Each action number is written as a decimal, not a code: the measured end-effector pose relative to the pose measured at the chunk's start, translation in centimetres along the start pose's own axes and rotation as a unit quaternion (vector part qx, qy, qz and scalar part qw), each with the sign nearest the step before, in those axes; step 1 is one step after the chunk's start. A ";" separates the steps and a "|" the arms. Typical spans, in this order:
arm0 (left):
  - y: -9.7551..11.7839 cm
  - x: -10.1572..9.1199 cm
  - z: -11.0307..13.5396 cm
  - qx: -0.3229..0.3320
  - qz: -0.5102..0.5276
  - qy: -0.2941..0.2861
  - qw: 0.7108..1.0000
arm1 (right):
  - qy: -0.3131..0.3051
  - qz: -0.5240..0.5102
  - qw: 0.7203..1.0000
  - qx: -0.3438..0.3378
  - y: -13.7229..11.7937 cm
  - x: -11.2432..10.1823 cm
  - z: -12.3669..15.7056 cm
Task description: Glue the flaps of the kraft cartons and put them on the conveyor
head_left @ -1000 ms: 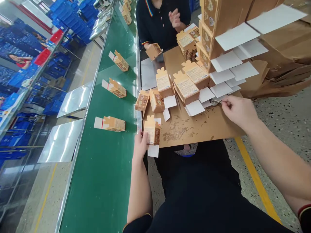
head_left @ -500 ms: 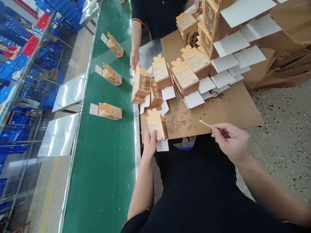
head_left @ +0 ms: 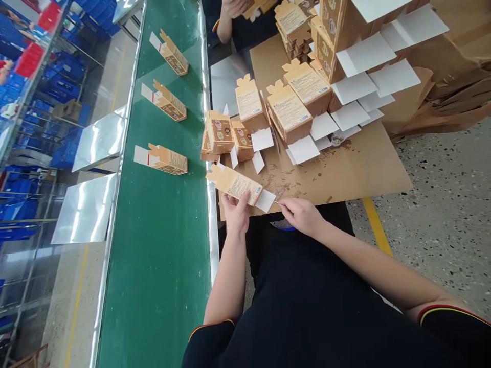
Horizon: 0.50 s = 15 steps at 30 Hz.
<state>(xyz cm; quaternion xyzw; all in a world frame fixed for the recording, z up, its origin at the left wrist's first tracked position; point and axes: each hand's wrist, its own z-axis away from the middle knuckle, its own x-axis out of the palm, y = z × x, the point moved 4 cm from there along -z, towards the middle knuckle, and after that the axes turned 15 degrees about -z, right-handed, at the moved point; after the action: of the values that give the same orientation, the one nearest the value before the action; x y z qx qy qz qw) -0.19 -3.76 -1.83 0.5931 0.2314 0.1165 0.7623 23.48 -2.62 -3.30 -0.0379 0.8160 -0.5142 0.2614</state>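
Note:
My left hand (head_left: pixel 236 212) grips a small brown carton (head_left: pixel 235 184), tilted on its side at the near edge of the cardboard sheet (head_left: pixel 364 163), its white flap (head_left: pixel 265 200) pointing right. My right hand (head_left: pixel 301 214) is closed in a pinch on a thin wooden stick whose tip touches that white flap. A small round glue pot (head_left: pixel 336 139) sits farther back on the sheet, among white flaps.
Several more brown cartons (head_left: pixel 287 112) stand and lie on the cardboard sheet, with a tall stack (head_left: pixel 345 36) at the back right. A green conveyor belt (head_left: pixel 161 230) on my left carries three cartons (head_left: pixel 163 159). Another person's hands (head_left: pixel 233 7) work at the far end.
My right hand brought the stick from the glue pot across to the carton's flap. My left hand tipped the carton from upright onto its side. The view shifted down the belt.

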 end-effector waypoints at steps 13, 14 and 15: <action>0.1 1.3 3.5 0.106 -0.149 0.020 0.983 | 0.078 -0.058 0.995 0.025 -1.5 -3.0 2.3; -0.1 1.5 3.9 0.116 -0.168 0.025 0.979 | 0.090 -0.057 0.993 0.045 -1.3 -3.6 2.6; -0.4 1.7 4.2 0.122 -0.187 0.035 0.974 | 0.100 -0.056 0.991 0.064 -1.2 -4.2 3.0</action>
<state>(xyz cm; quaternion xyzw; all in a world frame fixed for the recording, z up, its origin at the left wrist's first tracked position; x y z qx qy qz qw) 3.25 -6.64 -1.74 0.6233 0.3770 -0.0368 0.6841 28.22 -4.20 -1.65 -0.0155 0.8002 -0.5801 0.1512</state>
